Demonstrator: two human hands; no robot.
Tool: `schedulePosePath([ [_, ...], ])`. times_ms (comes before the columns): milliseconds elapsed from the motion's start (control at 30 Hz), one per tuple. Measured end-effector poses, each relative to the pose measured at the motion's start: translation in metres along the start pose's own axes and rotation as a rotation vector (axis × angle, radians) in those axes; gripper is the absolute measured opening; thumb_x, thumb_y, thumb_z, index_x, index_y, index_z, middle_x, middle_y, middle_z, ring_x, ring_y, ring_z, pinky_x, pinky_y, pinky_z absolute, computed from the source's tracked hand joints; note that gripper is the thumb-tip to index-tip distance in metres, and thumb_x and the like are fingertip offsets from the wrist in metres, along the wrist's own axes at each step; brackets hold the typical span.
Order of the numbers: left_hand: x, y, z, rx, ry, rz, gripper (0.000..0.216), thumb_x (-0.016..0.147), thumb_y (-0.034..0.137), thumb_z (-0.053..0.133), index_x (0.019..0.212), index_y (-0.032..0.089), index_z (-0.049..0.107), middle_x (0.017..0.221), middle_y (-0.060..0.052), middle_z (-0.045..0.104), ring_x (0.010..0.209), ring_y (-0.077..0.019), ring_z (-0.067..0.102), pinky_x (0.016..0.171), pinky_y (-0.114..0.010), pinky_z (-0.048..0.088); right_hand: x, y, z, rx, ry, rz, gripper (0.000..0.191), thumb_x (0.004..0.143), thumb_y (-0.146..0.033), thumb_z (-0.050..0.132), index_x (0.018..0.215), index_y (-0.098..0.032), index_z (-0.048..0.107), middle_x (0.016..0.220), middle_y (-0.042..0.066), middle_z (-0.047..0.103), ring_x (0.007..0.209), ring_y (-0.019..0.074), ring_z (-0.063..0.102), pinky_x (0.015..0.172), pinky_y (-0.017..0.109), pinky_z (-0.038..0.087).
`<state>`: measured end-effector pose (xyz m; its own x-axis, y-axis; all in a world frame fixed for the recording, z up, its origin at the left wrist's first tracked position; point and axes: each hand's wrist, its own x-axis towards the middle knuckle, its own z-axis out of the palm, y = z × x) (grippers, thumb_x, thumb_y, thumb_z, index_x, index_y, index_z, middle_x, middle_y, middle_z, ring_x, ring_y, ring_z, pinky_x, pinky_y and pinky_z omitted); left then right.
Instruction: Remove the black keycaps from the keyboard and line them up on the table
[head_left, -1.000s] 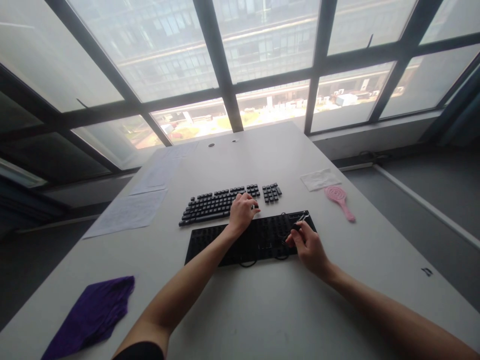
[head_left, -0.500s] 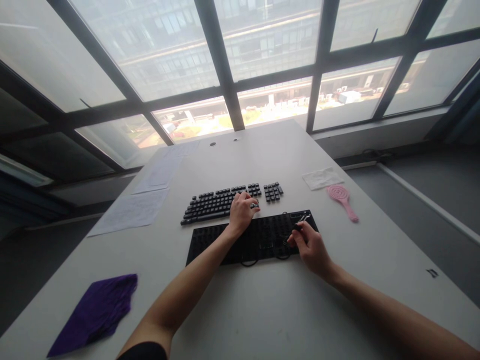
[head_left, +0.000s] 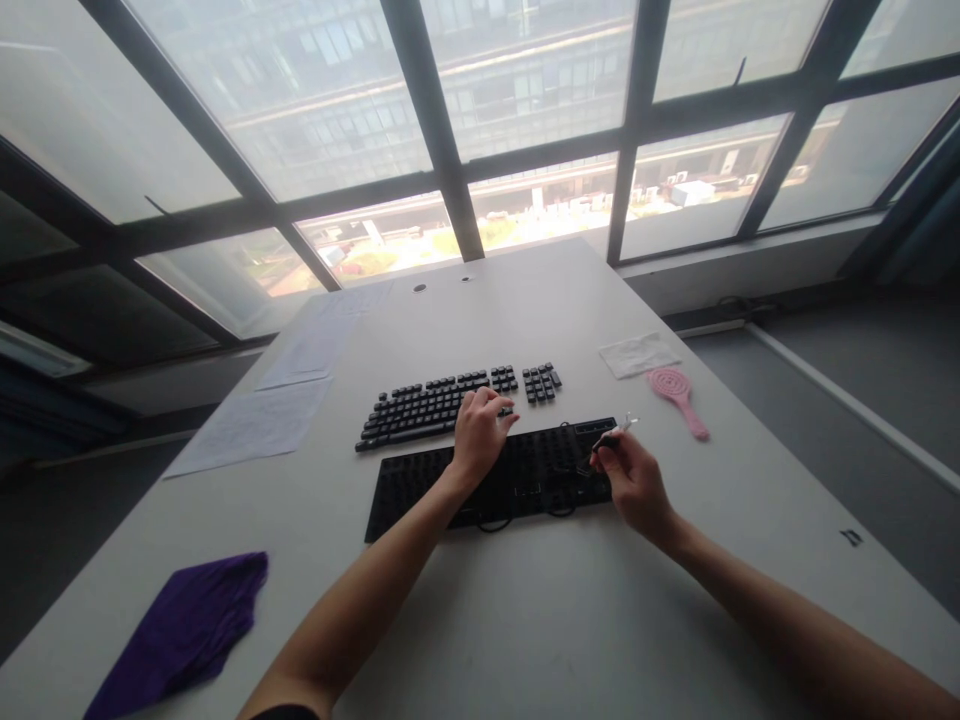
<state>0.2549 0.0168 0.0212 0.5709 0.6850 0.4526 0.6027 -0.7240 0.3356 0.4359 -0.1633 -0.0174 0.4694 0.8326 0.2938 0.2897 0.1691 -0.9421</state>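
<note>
Loose black keycaps (head_left: 420, 408) lie in rows on the white table, laid out like a keyboard. My left hand (head_left: 478, 425) hovers at their near right side, thumb and index finger apart, covering some of them. Just below the rows sits a black keyboard base (head_left: 420, 490), partly under my left wrist. My right hand (head_left: 634, 480), at the base's right end, grips a keycap puller (head_left: 606, 441) with a dark handle and thin metal prongs pointing up and right. The dark shapes by my right fingertips are hard to make out.
A pink hairbrush (head_left: 679, 398) and a white tissue-like sheet (head_left: 637, 356) lie to the right. Papers (head_left: 255, 425) are on the left, with a purple cloth (head_left: 187, 625) nearer. A small dark piece (head_left: 851, 538) is near the right edge. Windows stand behind the table (head_left: 525, 610).
My right hand has moved up and right relative to the keyboard base, with the keycap puller. My left thumb and index finger have spread slightly beside the keycaps. The view has shifted a little.
</note>
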Motion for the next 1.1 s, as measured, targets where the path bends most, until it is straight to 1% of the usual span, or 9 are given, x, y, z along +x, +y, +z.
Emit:
schedulePosePath([
  [133,-0.033,0.044,-0.008,-0.182,-0.096,0.086,0.012,0.093,0.022,0.059,0.098,0.022,0.069,0.094,-0.005,0.062,0.095,-0.0216,0.054,0.087,-0.036,0.046,0.004,0.000,-0.008,-0.094,-0.142,-0.024,0.010,0.096,-0.029,0.051,0.091,-0.020,0.053,0.072,0.000,0.061,0.062,0.0158,0.055,0.060,0.027,0.045],
  [267,-0.066,0.074,0.002,-0.318,-0.237,0.107,0.015,0.088,0.010,0.056,0.094,0.021,0.064,0.091,-0.004,0.063,0.089,-0.0193,0.054,0.081,-0.032,0.046,0.003,-0.005,-0.007,-0.169,-0.272,-0.067,0.010,0.094,-0.022,0.050,0.085,-0.021,0.051,0.071,-0.001,0.058,0.061,0.0144,0.052,0.060,0.025,0.042],
  [400,-0.079,0.079,0.016,-0.337,-0.251,0.059,0.017,0.084,0.005,0.053,0.091,0.020,0.059,0.087,-0.003,0.063,0.084,-0.0191,0.053,0.077,-0.032,0.045,0.004,-0.008,-0.008,-0.227,-0.349,-0.125,0.011,0.093,-0.018,0.050,0.083,-0.021,0.049,0.072,-0.001,0.057,0.064,0.0151,0.052,0.062,0.026,0.041],
  [533,-0.081,0.079,0.014,-0.311,-0.260,0.104,0.018,0.081,0.006,0.055,0.092,0.020,0.060,0.090,-0.004,0.063,0.086,-0.0197,0.053,0.080,-0.033,0.045,0.005,-0.009,-0.011,-0.280,-0.447,-0.279,0.011,0.094,-0.015,0.048,0.085,-0.021,0.052,0.080,0.003,0.060,0.073,0.0174,0.056,0.067,0.028,0.042],
  [667,-0.081,0.082,0.010,-0.288,-0.295,0.158,0.016,0.079,0.022,0.068,0.094,0.021,0.063,0.097,-0.005,0.063,0.091,-0.0214,0.054,0.084,-0.036,0.046,0.004,-0.008,-0.012,-0.346,-0.535,-0.503,0.017,0.095,-0.015,0.043,0.082,-0.021,0.052,0.076,0.004,0.058,0.069,0.0183,0.051,0.066,0.030,0.041],
  [733,-0.080,0.081,0.013,-0.268,-0.300,0.156,0.016,0.079,0.029,0.073,0.090,0.022,0.064,0.097,-0.005,0.063,0.090,-0.0216,0.055,0.082,-0.036,0.046,0.002,-0.006,-0.011,-0.343,-0.550,-0.539,0.019,0.095,-0.015,0.042,0.080,-0.021,0.054,0.074,0.004,0.057,0.067,0.0182,0.050,0.065,0.030,0.041],
  [800,-0.080,0.080,0.017,-0.251,-0.296,0.141,0.014,0.080,0.029,0.074,0.088,0.022,0.065,0.095,-0.004,0.063,0.089,-0.0215,0.055,0.080,-0.036,0.047,-0.001,-0.003,-0.009,-0.291,-0.486,-0.446,0.018,0.095,-0.016,0.043,0.081,-0.021,0.055,0.075,0.004,0.059,0.068,0.0180,0.053,0.065,0.030,0.043],
  [933,-0.080,0.079,0.024,-0.251,-0.288,0.117,0.016,0.079,0.023,0.075,0.093,0.024,0.067,0.097,-0.004,0.064,0.091,-0.0222,0.056,0.081,-0.037,0.047,-0.005,0.005,-0.005,-0.154,-0.311,-0.130,0.011,0.094,-0.024,0.049,0.087,-0.021,0.057,0.075,0.002,0.063,0.068,0.0174,0.060,0.064,0.029,0.048],
  [1100,-0.082,0.081,0.022,-0.324,-0.273,0.045,0.015,0.083,0.025,0.072,0.098,0.024,0.066,0.100,-0.003,0.065,0.093,-0.0208,0.059,0.081,-0.036,0.046,-0.006,0.008,-0.004,-0.008,-0.244,0.038,0.015,0.096,-0.032,0.049,0.088,-0.021,0.055,0.070,0.000,0.063,0.061,0.0164,0.059,0.059,0.027,0.049],
])
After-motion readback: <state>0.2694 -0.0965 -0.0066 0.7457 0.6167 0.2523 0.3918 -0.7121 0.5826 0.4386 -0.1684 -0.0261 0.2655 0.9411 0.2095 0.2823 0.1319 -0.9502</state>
